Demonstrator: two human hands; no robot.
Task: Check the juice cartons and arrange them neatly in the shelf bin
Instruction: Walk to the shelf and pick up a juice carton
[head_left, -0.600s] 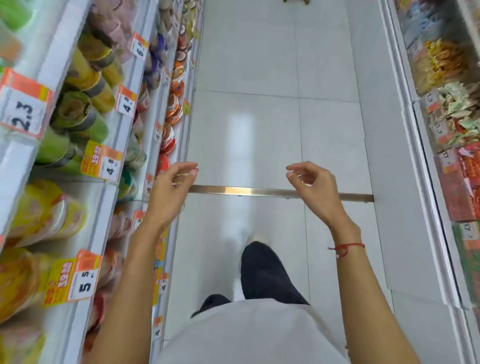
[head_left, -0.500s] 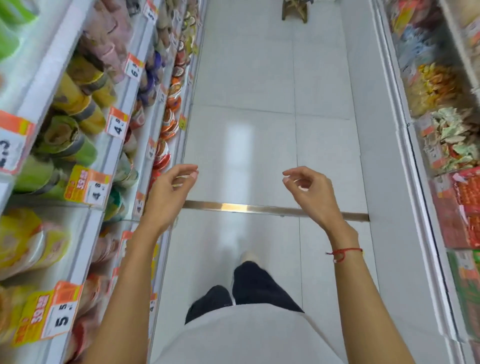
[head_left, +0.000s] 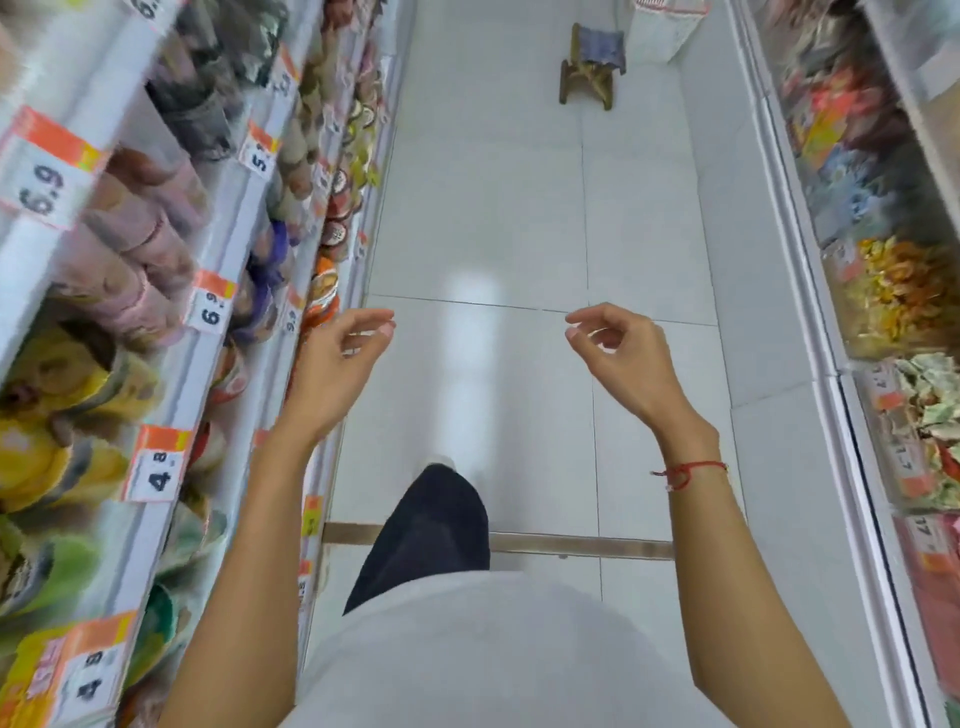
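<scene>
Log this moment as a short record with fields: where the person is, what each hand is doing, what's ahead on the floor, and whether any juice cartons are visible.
place: shop aisle with a white tiled floor, stocked shelves on both sides
left hand: raised, fingers loosely curled, holds nothing
right hand: raised, fingers loosely curled, holds nothing
right wrist: thin red string bracelet
ahead: small wooden stool with a blue seat at the far end
floor: metal strip across the tiles near the person's leg
juice cartons: none clearly visible; shelf goods blurred

White floor tiles (head_left: 483, 218) are gleaming, crossed by a brass-coloured strip (head_left: 582, 545). Orange-and-white price tags (head_left: 156, 462) are lining the left shelves, beside yellow, green and pink tubs. A red string bracelet (head_left: 688, 470) is circling the right wrist, above a white shirt (head_left: 493, 649) and black trouser leg (head_left: 431, 525).
</scene>
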